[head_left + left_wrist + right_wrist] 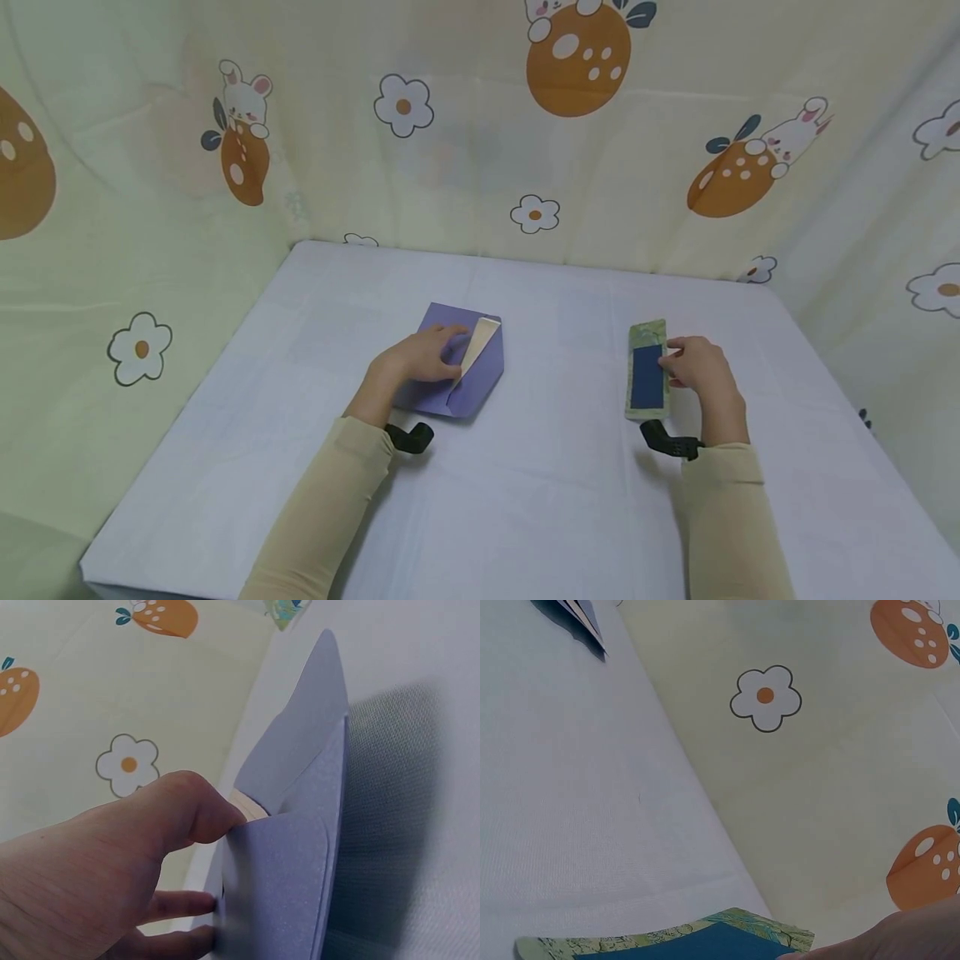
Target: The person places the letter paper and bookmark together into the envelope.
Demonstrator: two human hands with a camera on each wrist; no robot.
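A purple envelope [483, 385] lies tilted at the middle of the table, its flap lifted and a cream paper [480, 340] showing in the opening. My left hand [422, 354] grips its left side; in the left wrist view the thumb [214, 814] presses at the opening and other fingers [180, 906] sit at the edge behind. To the right, my right hand [701, 367] pinches the right edge of a narrow upright card [647, 379], green-patterned with a plain dark blue panel. Only the card's curved end [727, 930] shows in the right wrist view.
A white cloth covers the table [547, 500], whose back edge meets a pale yellow curtain [450, 167] printed with flowers, rabbits and orange fruit. More curtain hangs at the left and right sides. Each wrist wears a black camera mount [411, 438].
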